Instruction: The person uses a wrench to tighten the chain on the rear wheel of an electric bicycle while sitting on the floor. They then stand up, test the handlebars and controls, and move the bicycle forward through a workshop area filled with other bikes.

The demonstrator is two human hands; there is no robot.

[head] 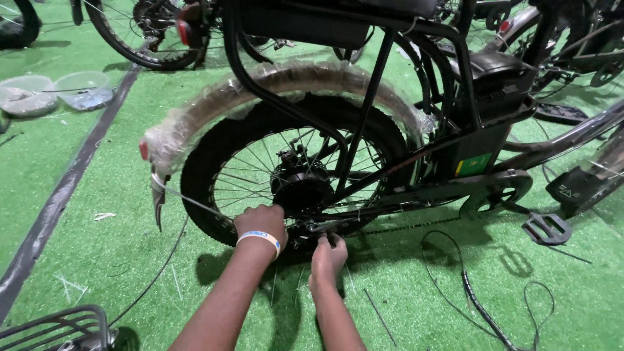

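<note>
We kneel over a floor of green artificial turf, crossed by a dark tape strip down the left of the frame, with other bicycles parked along the top edge. Filling the middle is a black electric bicycle, its frame running left to right across the picture, front end off the right edge. Its rear wheel sits centre-left, standing upright, the fat tyre under a plastic-wrapped mudguard; the axle points toward us.

At the hub, our left hand, wearing a pale wristband, is clenched close against the axle area. Our right hand, just below and to the right, has its fingers closed on a small dark part by the chain stay; we cannot tell exactly what it grips.

To work well here, we judge it best to steady the hub side firmly with the left, and keep fingers clear of spokes and chain.

A pedal and loose black cable lie lower right.
</note>
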